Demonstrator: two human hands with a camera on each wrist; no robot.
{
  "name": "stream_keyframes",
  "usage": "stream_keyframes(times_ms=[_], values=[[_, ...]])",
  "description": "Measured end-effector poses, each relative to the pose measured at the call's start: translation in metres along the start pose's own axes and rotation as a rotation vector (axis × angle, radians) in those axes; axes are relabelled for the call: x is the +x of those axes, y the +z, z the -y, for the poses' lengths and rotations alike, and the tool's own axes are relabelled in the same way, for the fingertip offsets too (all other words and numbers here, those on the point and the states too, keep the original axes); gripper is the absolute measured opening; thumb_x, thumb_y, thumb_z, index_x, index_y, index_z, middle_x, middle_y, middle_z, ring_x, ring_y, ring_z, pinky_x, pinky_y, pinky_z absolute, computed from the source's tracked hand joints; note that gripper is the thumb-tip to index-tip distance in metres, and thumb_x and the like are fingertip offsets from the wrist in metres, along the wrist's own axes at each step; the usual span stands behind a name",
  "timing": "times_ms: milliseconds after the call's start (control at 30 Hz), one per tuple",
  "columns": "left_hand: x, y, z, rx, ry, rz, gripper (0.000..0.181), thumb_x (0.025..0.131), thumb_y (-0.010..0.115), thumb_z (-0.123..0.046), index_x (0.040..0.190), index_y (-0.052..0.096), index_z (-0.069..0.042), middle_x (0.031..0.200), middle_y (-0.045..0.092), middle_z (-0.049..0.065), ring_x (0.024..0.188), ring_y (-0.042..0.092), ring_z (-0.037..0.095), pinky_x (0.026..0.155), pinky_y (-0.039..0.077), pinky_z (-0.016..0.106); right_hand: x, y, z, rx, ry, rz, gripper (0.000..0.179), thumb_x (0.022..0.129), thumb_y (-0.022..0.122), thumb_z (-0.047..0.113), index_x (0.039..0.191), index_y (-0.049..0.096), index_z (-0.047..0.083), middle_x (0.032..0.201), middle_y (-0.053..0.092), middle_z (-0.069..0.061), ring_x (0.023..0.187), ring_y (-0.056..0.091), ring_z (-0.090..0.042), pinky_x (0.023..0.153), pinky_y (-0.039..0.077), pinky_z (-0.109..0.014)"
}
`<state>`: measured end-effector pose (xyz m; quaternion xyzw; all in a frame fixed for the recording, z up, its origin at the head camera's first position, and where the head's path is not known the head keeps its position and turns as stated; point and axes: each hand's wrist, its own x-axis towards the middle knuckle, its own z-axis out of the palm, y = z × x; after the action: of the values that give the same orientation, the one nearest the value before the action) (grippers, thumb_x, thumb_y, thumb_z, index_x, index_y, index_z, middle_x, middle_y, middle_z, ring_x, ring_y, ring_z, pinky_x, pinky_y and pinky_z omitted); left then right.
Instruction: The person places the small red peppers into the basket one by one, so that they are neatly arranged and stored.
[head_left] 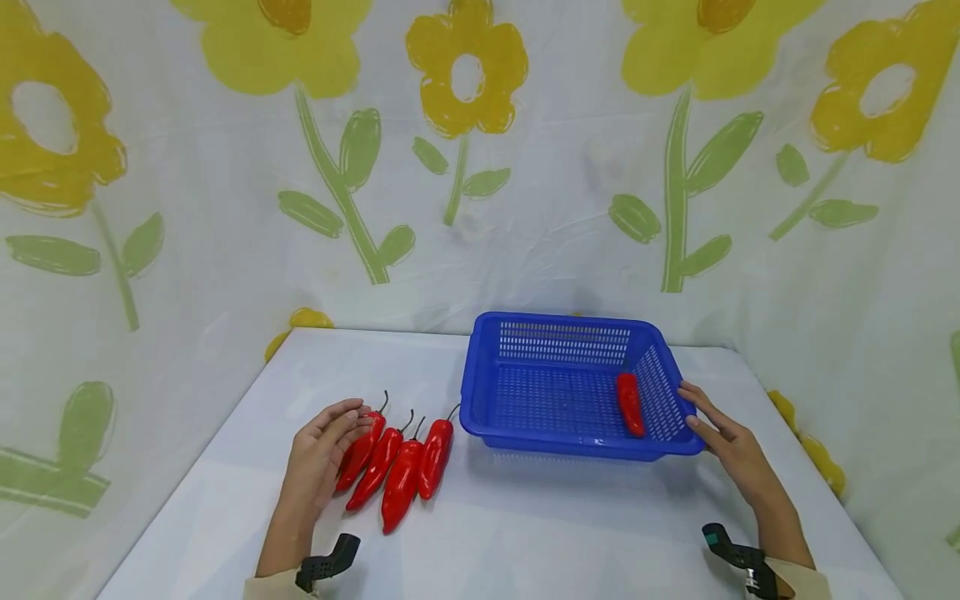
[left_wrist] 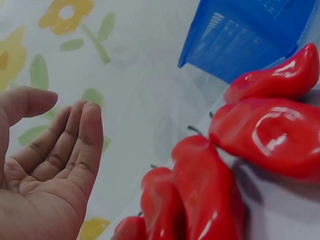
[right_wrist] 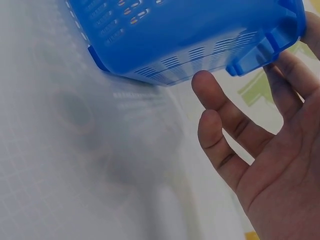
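Observation:
Several red chili peppers (head_left: 402,486) with dark stems lie side by side on the white table, left of a blue basket (head_left: 555,443). My left hand (head_left: 311,454) is beside the leftmost pepper (head_left: 362,450), its fingers partly covering that pepper in the head view. In the left wrist view the left hand (left_wrist: 55,155) is empty, fingers loosely bent. One more red pepper (head_left: 631,406) lies inside the basket near its right wall. My right hand (head_left: 738,458) holds the basket's right rim between thumb and fingers; two fingers (right_wrist: 220,145) hang free below.
The white table (head_left: 540,542) ends at a back edge just behind the basket. A white curtain (head_left: 540,233) printed with yellow flowers surrounds the table at the back and sides. Both wrists carry a black strap mount (head_left: 328,565).

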<state>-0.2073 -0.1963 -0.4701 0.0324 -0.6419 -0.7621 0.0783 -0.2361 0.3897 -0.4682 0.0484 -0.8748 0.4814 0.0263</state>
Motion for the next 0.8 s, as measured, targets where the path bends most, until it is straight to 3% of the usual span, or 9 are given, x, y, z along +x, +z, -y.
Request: stream_keyframes(times_ms=[267, 567, 800], values=[[0.0, -0.021, -0.003, -0.019, 0.003, -0.106, 0.053, 0.098, 0.065, -0.031, 0.138, 0.052, 0.002, 0.121, 0.066, 0.003, 0.107, 0.067, 0.016, 0.094, 0.051, 0.026, 0.003, 0.002, -0.001, 0.038, -0.024, 0.001, 0.053, 0.106, 0.049, 0.038, 0.156, 0.036, 0.027, 0.165, 0.021, 0.005, 0.144, 0.024, -0.048, 0.087, 0.045, -0.008], [-0.009, -0.038, 0.005, -0.013, -0.022, -0.132, 0.054, 0.099, 0.064, -0.031, 0.139, 0.05, 0.002, 0.119, 0.067, -0.001, 0.105, 0.067, 0.012, 0.093, 0.051, 0.022, 0.002, -0.002, -0.001, -0.011, 0.021, 0.001, 0.055, 0.105, 0.049, 0.042, 0.156, 0.034, 0.028, 0.165, 0.019, -0.001, 0.144, 0.023, -0.048, 0.091, 0.047, -0.017], [-0.008, -0.052, 0.002, 0.036, -0.12, -0.145, 0.063, 0.098, 0.064, -0.04, 0.143, 0.047, 0.001, 0.115, 0.067, -0.007, 0.106, 0.066, 0.01, 0.093, 0.051, 0.021, 0.001, 0.0, 0.001, -0.006, 0.015, -0.004, 0.055, 0.104, 0.049, 0.045, 0.156, 0.035, 0.03, 0.165, 0.02, 0.004, 0.144, 0.024, -0.048, 0.091, 0.048, -0.017]])
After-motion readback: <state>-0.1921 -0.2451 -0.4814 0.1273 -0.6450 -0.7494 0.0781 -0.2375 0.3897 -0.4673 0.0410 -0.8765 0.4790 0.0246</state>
